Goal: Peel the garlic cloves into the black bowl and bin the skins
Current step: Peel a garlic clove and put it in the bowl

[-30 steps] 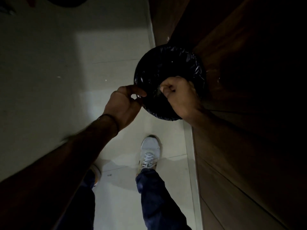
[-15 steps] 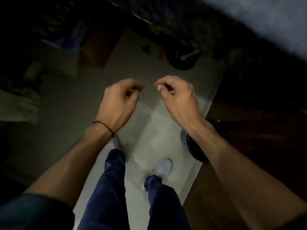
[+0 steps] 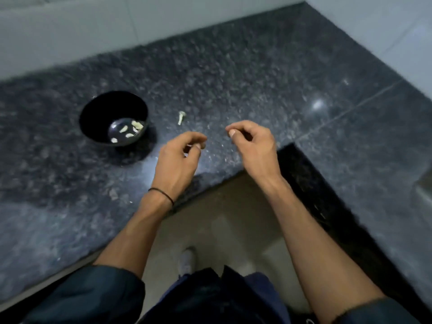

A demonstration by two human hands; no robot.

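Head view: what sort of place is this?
Probably a home kitchen: a speckled dark stone countertop turning a corner, a pale tiled wall behind it, and a black bowl holding peeled garlic cloves.

Upright black bowl holds several pale peeled garlic cloves.

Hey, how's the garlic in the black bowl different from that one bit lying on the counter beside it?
The garlic pieces sit inside the black bowl; the loose bit lies on the bare counter to the bowl's right. The garlic pieces are several, the loose bit single. The garlic pieces look short and plump; the loose bit is thin, stalk-like, wider at one end. Both are pale.
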